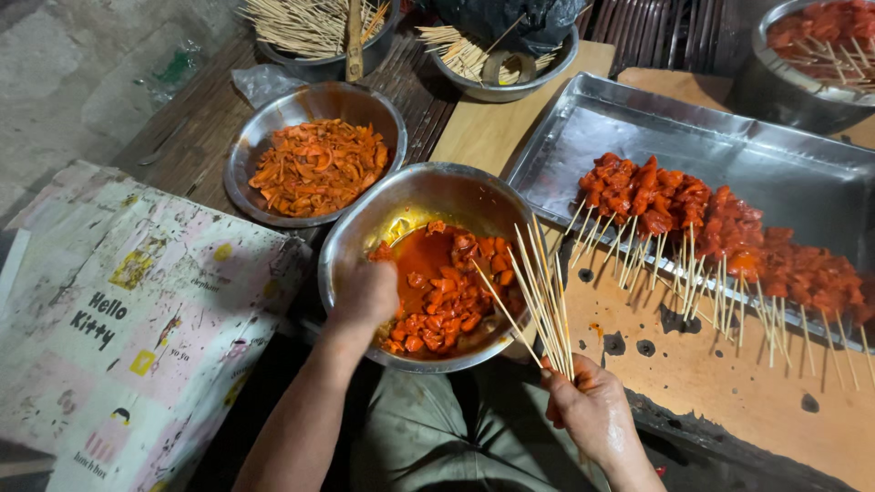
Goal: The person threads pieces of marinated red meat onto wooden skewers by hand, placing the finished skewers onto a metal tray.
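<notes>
Over a crowded wooden table, I see my left hand dipped inside the near steel bowl, curled over red marinated meat pieces; whether its fingers grip a piece I cannot tell. My right hand is closed around a fan of bare wooden skewers, their tips leaning over the bowl's right rim. That bowl sits at the table's near edge, just above my lap, its rim touching a second bowl of orange strips behind it to the left. To the right, a steel tray holds a row of loaded skewers, their sticks overhanging the tray's front lip onto stained, open board, the only bare working room. At the far edge, two bowls of spare sticks and a pot of more meat close off the back. A printed cloth covers the left side.
</notes>
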